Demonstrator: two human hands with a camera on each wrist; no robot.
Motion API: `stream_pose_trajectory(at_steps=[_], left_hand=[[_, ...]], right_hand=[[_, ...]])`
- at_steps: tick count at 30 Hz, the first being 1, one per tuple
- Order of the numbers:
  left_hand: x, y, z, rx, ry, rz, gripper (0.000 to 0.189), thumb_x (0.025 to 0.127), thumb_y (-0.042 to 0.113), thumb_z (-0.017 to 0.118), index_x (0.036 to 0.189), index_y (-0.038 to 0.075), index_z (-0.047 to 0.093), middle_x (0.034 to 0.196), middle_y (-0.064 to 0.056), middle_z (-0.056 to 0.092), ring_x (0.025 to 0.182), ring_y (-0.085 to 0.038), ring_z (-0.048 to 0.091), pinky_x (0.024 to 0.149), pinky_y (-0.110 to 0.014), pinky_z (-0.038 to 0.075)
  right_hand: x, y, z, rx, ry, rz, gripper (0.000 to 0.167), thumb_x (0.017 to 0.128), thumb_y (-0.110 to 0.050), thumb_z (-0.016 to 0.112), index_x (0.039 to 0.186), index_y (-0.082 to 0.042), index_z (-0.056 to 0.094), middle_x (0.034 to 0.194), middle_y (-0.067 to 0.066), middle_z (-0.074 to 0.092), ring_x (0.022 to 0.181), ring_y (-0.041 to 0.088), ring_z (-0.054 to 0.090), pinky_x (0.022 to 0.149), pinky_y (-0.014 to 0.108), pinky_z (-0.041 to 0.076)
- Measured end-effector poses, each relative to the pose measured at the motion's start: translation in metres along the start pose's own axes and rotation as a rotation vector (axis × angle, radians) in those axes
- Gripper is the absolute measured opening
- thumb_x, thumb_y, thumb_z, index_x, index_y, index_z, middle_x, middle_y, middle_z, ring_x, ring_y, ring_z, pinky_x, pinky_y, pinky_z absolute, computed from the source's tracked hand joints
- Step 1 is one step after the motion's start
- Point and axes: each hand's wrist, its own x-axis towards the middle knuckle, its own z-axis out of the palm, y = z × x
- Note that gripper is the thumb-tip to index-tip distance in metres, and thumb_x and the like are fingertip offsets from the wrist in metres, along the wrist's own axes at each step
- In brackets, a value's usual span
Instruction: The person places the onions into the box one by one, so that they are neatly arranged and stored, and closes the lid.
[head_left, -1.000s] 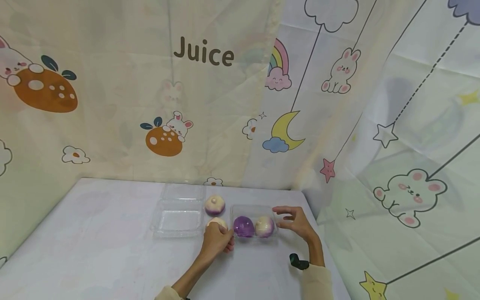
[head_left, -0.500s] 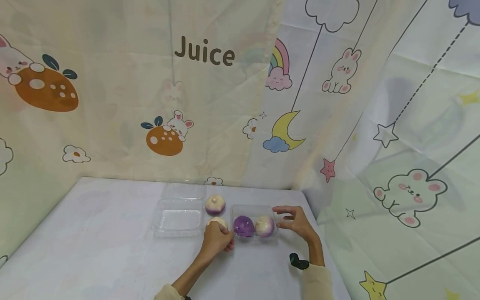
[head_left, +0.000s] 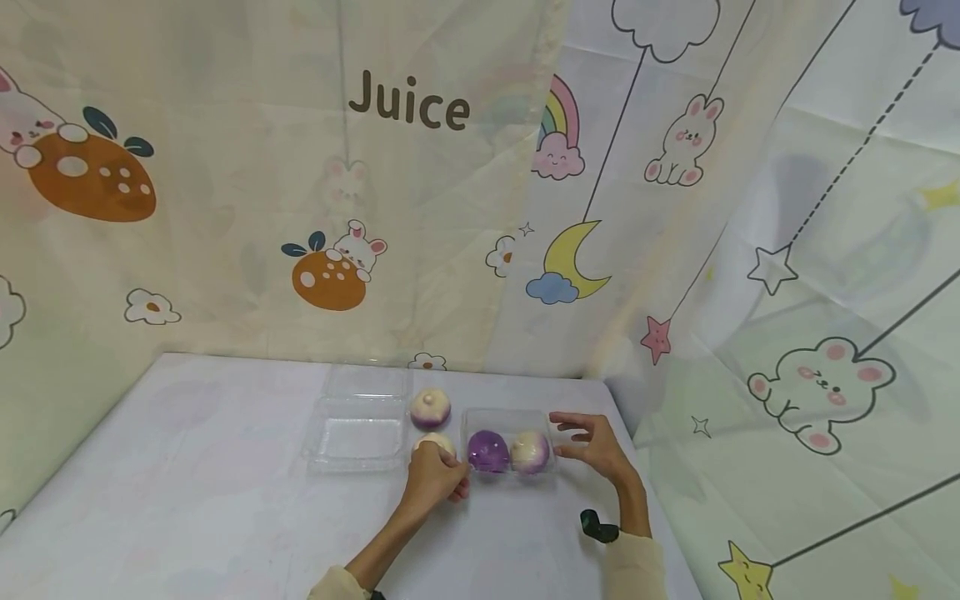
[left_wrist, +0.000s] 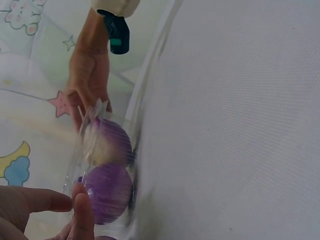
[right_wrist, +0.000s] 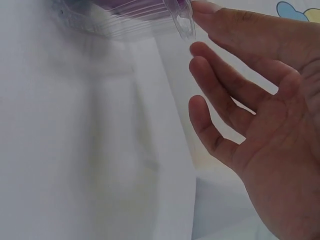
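Two bare hands are working at both sides of a clear plastic box (head_left: 507, 420) on the white surface (head_left: 225, 500).
The left hand (head_left: 435, 482) is pinching the near left corner of the box between thumb and finger, while the right hand (head_left: 596, 446) is touching its right rim with fingers loosely stretched, not closed around it. Inside, a purple bun (head_left: 488, 452) is sitting at left, just beside a cream-and-purple bun (head_left: 529, 452). Two more pale-topped buns (head_left: 431, 407) are resting between this box and a second, opened clear container (head_left: 362, 437); the left hand is partly covering the nearer one.
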Motion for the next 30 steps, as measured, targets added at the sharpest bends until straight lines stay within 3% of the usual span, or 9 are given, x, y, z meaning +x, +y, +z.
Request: stream_pose_trajectory(at_steps=[3, 8, 12, 17, 20, 30], left_hand=[[0.000, 0.000, 0.000, -0.006, 0.004, -0.001, 0.011, 0.087, -0.002, 0.075, 0.079, -0.010, 0.075, 0.061, -0.011, 0.075, 0.046, -0.013, 0.070, 0.049, -0.032, 0.064], [0.000, 0.000, 0.001, -0.012, 0.009, -0.003, 0.010, 0.086, -0.003, 0.075, 0.079, -0.010, 0.075, 0.061, -0.012, 0.075, 0.046, -0.014, 0.071, 0.049, -0.033, 0.065], [0.000, 0.000, 0.001, -0.018, 0.012, -0.003, 0.010, 0.087, -0.002, 0.075, 0.080, -0.010, 0.075, 0.061, -0.012, 0.075, 0.046, -0.013, 0.071, 0.048, -0.032, 0.064], [-0.001, 0.001, 0.000, -0.029, 0.006, 0.006, 0.012, 0.088, -0.001, 0.075, 0.082, -0.011, 0.073, 0.060, -0.013, 0.074, 0.046, -0.013, 0.070, 0.048, -0.033, 0.064], [0.000, 0.001, 0.000, -0.024, 0.014, 0.000, 0.012, 0.088, -0.001, 0.075, 0.082, -0.011, 0.073, 0.060, -0.013, 0.074, 0.046, -0.014, 0.071, 0.048, -0.033, 0.064], [-0.001, 0.000, 0.004, -0.035, 0.014, -0.039, 0.013, 0.089, 0.001, 0.075, 0.086, -0.011, 0.071, 0.061, -0.013, 0.075, 0.048, -0.015, 0.071, 0.049, -0.034, 0.065]], right_hand=[[-0.003, -0.002, 0.000, -0.022, -0.025, 0.024, 0.053, 0.093, -0.009, 0.084, 0.141, 0.006, 0.068, 0.133, 0.027, 0.076, 0.118, 0.049, 0.073, 0.098, 0.056, 0.066], [-0.010, -0.007, 0.001, -0.064, -0.097, 0.061, 0.042, 0.101, -0.011, 0.076, 0.135, 0.012, 0.069, 0.122, 0.029, 0.078, 0.105, 0.039, 0.078, 0.083, 0.028, 0.066], [-0.017, -0.014, 0.001, -0.045, -0.173, 0.123, 0.034, 0.107, -0.014, 0.068, 0.126, 0.014, 0.072, 0.114, 0.028, 0.080, 0.095, 0.028, 0.077, 0.073, 0.029, 0.065], [-0.027, -0.019, 0.002, 0.035, -0.231, 0.227, 0.033, 0.110, -0.017, 0.063, 0.122, 0.012, 0.074, 0.106, 0.029, 0.078, 0.091, 0.024, 0.075, 0.075, 0.035, 0.067], [-0.033, -0.019, 0.004, 0.087, -0.241, 0.238, 0.034, 0.111, -0.018, 0.062, 0.121, 0.012, 0.074, 0.106, 0.030, 0.078, 0.091, 0.024, 0.075, 0.077, 0.035, 0.067], [-0.048, -0.013, 0.012, 0.212, -0.237, 0.280, 0.038, 0.113, -0.021, 0.059, 0.115, 0.014, 0.074, 0.099, 0.030, 0.079, 0.081, 0.019, 0.076, 0.068, 0.029, 0.061]])
